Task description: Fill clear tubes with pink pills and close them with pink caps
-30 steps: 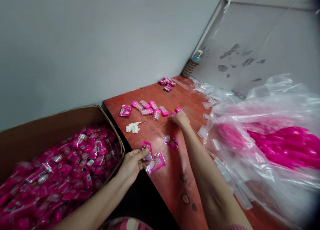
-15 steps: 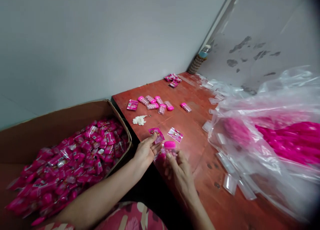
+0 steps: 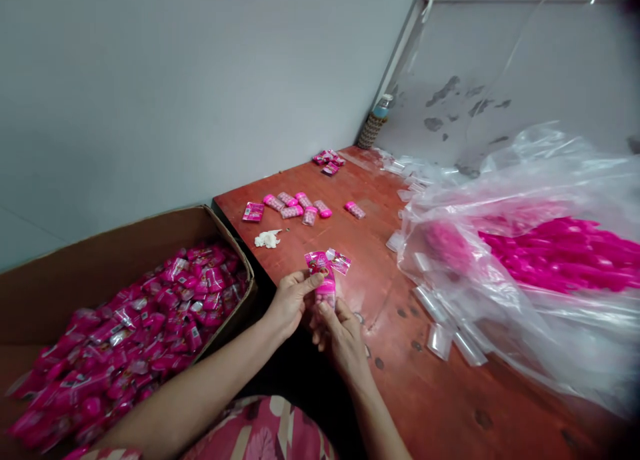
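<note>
My left hand [image 3: 296, 299] pinches a pink printed plastic wrapper [image 3: 315, 261] between thumb and fingers. In my right hand [image 3: 341, 332] is a small clear bottle [image 3: 326, 288] with a pink cap and pale pink pieces inside. The wrapper's lower end meets the cap; whether the cap is inside the wrapper or behind it I cannot tell. Both hands are close together over the table's near edge. Just behind them another flat wrapper [image 3: 340, 261] lies on the table.
A cardboard box [image 3: 235, 247] full of wrapped pink bottles stands left of the red table [image 3: 380, 260]. Several capped bottles [image 3: 291, 211] and a crumpled white scrap [image 3: 267, 239] lie farther back. A large clear bag [image 3: 450, 207] of pink caps and loose clear tubes [image 3: 440, 340] are at right.
My hands have come together, bringing the bottle's cap against the wrapper, which was apart from it before. The view has swung slightly to the right.
</note>
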{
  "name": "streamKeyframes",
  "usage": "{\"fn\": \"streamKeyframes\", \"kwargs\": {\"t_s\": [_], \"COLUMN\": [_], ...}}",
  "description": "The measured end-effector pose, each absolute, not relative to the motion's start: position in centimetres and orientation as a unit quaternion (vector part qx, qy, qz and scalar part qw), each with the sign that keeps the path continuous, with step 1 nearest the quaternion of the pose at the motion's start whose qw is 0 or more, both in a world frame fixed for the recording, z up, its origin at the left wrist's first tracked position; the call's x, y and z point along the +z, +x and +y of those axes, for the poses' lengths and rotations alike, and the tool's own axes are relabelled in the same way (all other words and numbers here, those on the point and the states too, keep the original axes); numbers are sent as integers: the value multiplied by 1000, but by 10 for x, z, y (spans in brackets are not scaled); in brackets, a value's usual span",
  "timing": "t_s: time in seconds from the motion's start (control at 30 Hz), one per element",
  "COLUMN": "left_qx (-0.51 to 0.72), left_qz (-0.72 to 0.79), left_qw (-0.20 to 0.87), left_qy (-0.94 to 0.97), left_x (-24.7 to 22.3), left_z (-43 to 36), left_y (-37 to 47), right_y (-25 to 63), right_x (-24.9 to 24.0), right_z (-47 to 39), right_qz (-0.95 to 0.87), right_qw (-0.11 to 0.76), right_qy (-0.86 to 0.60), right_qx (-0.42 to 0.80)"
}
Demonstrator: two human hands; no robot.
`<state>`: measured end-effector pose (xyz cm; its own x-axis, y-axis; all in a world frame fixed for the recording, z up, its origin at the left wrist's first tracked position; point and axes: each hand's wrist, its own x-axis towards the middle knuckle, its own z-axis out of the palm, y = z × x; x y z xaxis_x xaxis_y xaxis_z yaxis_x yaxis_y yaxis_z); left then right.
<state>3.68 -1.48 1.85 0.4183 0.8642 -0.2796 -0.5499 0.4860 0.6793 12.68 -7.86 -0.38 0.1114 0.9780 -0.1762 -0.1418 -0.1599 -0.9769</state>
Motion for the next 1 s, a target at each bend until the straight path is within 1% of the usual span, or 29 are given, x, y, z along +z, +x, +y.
{"fn": "streamKeyframes", "kwargs": {"t_s": [0.17, 0.23, 0.3, 0.4, 0.43, 0.47, 0.57, 0.6, 0.63, 0.77, 0.9, 1.0], "left_qx": [375, 363, 355, 335, 330, 328, 346, 351, 353, 326, 302, 345], "left_qz": [328, 332, 325, 323, 328, 336, 362, 364, 363, 341, 332, 350], "left_qw": [807, 802, 803, 801, 799, 794, 782, 783, 785, 807, 820, 806], "left_qy": [317, 338, 353, 376, 382, 386, 371, 363, 356, 354, 354, 330], "left_x": [18, 18, 19, 18, 17, 17, 16, 17, 17, 18, 14, 12], "left_z": [-16, -16, -15, -13, -13, -12, -13, -14, -16, -22, -22, -19], "left_y": [36, 35, 34, 33, 33, 33, 36, 37, 37, 37, 34, 31], "right_y": [127, 127, 129, 131, 131, 132, 131, 131, 132, 134, 132, 131], "right_x": [-8, -9, -9, -9, -9, -9, -9, -9, -9, -12, -11, -7], "right_z": [-81, -82, -81, -79, -78, -78, -78, -78, -78, -78, -80, -85], "right_qz": [-413, -417, -411, -378, -371, -370, -394, -398, -395, -339, -342, -332], "right_qw": [526, 524, 526, 526, 526, 527, 527, 524, 523, 543, 551, 561], "right_qy": [-583, -592, -575, -516, -510, -519, -585, -594, -588, -488, -491, -470], "right_qx": [462, 447, 473, 560, 570, 562, 474, 462, 474, 594, 582, 595]}}
